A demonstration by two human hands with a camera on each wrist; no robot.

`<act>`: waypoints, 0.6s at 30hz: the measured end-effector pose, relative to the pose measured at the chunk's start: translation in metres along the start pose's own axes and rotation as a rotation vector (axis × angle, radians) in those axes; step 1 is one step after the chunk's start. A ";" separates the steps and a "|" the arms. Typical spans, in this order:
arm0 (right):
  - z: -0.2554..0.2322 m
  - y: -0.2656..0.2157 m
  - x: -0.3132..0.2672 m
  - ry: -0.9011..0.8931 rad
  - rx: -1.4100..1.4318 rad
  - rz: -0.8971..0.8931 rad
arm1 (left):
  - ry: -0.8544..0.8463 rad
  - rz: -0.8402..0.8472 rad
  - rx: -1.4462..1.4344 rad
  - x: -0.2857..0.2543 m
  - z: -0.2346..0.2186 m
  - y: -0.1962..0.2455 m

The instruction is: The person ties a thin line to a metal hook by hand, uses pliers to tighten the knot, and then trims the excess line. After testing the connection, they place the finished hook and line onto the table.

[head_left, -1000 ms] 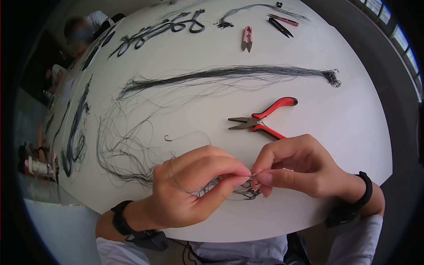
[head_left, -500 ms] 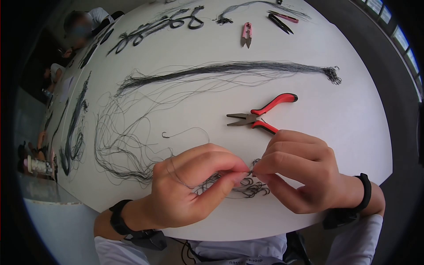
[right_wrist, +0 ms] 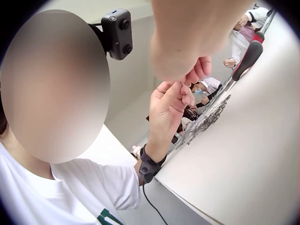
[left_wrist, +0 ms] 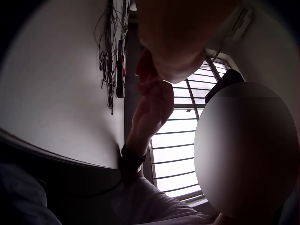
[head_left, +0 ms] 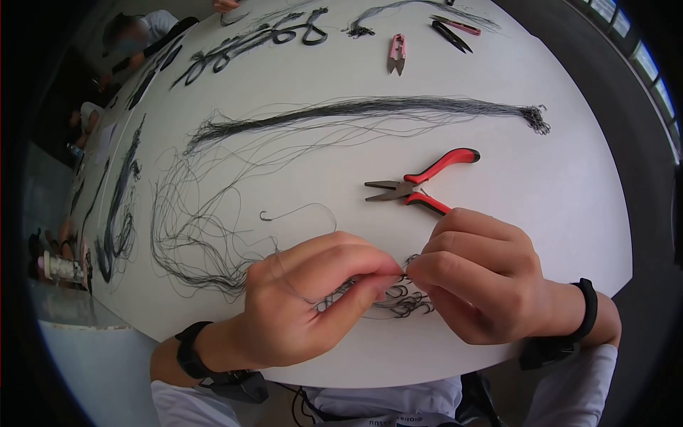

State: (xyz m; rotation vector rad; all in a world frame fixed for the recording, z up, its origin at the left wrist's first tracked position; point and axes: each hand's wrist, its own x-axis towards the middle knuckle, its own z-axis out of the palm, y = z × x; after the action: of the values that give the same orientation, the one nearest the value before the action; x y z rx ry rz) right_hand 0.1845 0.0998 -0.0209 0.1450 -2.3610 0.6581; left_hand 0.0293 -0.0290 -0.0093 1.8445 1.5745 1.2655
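Observation:
In the head view my left hand [head_left: 306, 299] pinches a small fish hook [head_left: 405, 275] between thumb and forefinger, mostly hidden by the fingertips. A thin fishing line [head_left: 290, 285] loops over this hand. My right hand [head_left: 484, 277], back up and fingers bent, meets the left fingertips and pinches at the line by the hook; its thumb tip is hidden. Beneath both hands lies a pile of dark fish hooks [head_left: 409, 307], their lines [head_left: 206, 267] spreading left. The right wrist view shows the left hand's [right_wrist: 166, 110] fingers touching the right's.
Red-handled pliers [head_left: 407, 191] lie open beyond my right hand. A single hook [head_left: 265, 216] on a line rests nearby. Farther off are a long bundle of hooked lines [head_left: 398, 108], pink snips [head_left: 397, 53], dark snips [head_left: 452, 37] and looped bundles [head_left: 284, 39]. Other people sit far left.
My right hand has turned from palm showing to back up, its fingertips staying at the hook. The left hand keeps its pinch, barely moving. A person's hand appears at the far edge.

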 end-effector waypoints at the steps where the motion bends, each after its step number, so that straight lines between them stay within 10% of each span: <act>1: -0.002 -0.001 0.000 0.000 0.000 0.000 | 0.000 -0.007 -0.011 0.000 0.000 0.000; 9: -0.017 -0.001 0.005 -0.300 1.062 0.770 | 0.021 -0.015 -0.065 -0.001 0.000 -0.001; 18: -0.019 0.001 0.005 -0.311 1.162 0.783 | -0.007 0.089 0.088 0.002 -0.005 0.004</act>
State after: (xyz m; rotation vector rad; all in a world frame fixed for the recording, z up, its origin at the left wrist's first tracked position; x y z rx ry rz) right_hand 0.1915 0.1104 -0.0052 -0.2121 -1.9292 2.4597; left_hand 0.0271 -0.0296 -0.0027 1.9912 1.5843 1.2445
